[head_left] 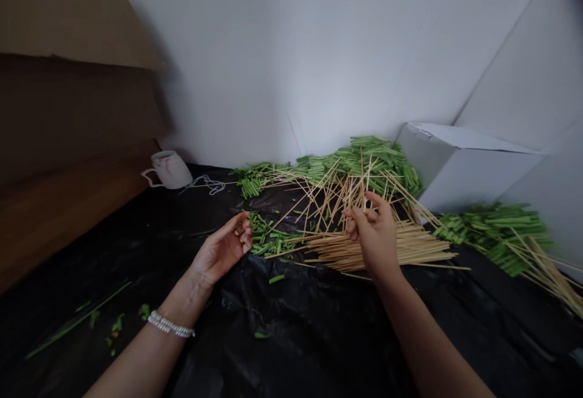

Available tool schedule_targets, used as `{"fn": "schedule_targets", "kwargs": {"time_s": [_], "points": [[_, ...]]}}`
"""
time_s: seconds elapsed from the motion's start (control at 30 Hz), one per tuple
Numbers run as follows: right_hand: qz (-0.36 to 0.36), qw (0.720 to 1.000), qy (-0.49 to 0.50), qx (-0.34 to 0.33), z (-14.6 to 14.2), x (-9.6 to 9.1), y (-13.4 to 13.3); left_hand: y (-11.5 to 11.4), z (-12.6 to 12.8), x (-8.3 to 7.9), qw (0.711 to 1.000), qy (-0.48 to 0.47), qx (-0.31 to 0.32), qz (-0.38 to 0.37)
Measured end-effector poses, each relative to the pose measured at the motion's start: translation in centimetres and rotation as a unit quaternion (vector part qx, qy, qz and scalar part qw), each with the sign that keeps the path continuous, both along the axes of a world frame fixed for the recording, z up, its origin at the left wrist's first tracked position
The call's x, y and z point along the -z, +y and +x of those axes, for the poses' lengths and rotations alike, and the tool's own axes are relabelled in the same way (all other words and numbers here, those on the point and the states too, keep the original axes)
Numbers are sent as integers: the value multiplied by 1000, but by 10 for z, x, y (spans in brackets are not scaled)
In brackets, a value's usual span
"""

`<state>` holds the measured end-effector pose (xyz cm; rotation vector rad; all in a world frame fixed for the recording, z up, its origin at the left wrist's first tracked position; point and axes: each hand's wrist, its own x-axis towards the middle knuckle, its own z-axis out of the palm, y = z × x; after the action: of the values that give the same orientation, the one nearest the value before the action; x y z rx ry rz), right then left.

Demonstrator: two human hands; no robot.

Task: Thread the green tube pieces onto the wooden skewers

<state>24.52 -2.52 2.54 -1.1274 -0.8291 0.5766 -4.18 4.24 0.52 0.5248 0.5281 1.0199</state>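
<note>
My left hand [226, 245] is open, palm turned inward with loosely curled fingers, and nothing shows in it. Its fingertips are beside a small heap of short cut green stalks [273, 242]. My right hand [377, 234] is raised over a pile of thin wooden skewers [334, 246]. Its thumb and index finger are apart, with the other fingers curled; I see nothing gripped. More skewers [321, 200] lie crisscrossed behind it, partly on a long bank of green stalks [382, 158] by the wall.
Black plastic sheeting [291, 337] covers the surface. At left are a white mug [170, 170], a tangled string [213, 185] and a cardboard box [68, 100]. A white box [460, 161] stands at right, near another green bundle [501, 231] and more skewers [546, 273].
</note>
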Motion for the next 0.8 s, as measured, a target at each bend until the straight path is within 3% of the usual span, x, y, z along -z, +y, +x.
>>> {"fn": "schedule_targets", "kwargs": {"time_s": [0.27,0.47,0.57,0.67,0.73,0.8], "points": [[-47,995,-78,50,14,4,0,0,1,0,1000,-6,0,-10],[-58,991,-116,31,10,-1,-2,-1,1,-1,1000,0,0,-8],[-56,980,-190,10,5,-3,-5,-1,1,-1,1000,1,2,-7],[-46,939,-340,-24,-1,-1,-8,0,1,0,1000,0,2,-8],[-44,888,-456,-48,-4,1,-10,0,1,0,1000,0,0,-9],[-66,819,-568,-50,-5,3,-11,1,0,0,1000,1,-1,-9]]}}
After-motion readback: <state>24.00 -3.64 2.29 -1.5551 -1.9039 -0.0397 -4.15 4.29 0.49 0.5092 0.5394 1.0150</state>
